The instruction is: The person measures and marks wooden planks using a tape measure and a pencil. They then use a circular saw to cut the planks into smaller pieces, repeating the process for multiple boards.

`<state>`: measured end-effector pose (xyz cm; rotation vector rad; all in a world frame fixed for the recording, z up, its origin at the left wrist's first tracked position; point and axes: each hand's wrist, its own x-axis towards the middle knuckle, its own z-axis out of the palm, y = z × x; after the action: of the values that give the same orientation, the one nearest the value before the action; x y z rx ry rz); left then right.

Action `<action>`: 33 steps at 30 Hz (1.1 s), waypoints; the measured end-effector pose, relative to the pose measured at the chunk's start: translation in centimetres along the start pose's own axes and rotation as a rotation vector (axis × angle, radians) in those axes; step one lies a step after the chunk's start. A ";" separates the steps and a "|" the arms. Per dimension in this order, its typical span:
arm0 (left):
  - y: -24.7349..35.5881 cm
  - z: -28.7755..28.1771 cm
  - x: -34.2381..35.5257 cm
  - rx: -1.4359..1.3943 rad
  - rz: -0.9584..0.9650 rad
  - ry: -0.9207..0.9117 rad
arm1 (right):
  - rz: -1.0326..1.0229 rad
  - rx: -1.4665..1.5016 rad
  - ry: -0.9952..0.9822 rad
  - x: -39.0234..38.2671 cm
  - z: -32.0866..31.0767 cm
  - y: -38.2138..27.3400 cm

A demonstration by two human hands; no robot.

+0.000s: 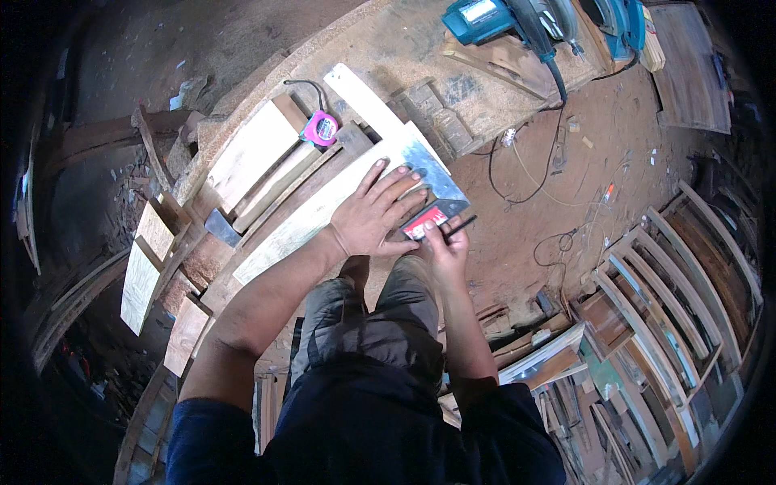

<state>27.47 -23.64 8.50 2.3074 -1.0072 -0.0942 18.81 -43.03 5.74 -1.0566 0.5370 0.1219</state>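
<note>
One metal square (424, 159), likely stiff and slick, lies at the pale board's (322, 204) end, probably best held by its red-labelled edge (426, 222). My left hand (374, 212) spreads flat over both; my right hand (448, 246) pinches a dark stick (469, 222), perhaps a pencil.

Square (430, 165), probably, atop plank (301, 213)

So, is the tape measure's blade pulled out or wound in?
Wound in, it seems: no blade shows stretching from the tape measure; only a dark strap trails off it.
</note>
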 end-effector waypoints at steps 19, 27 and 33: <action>0.2 0.0 0.8 0.172 -0.068 -0.259 | -0.107 -0.134 0.339 1.0 1.5 -2.1; 0.5 -0.7 0.9 0.182 -0.103 -0.321 | -0.303 -0.540 0.398 4.9 3.2 -9.0; 0.5 -0.8 1.2 0.159 -0.082 -0.287 | -0.341 -0.647 -0.127 10.5 8.2 -9.8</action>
<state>28.29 -24.32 9.64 2.5305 -1.0923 -0.4019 34.24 -42.59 11.67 -1.7427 0.1905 0.0604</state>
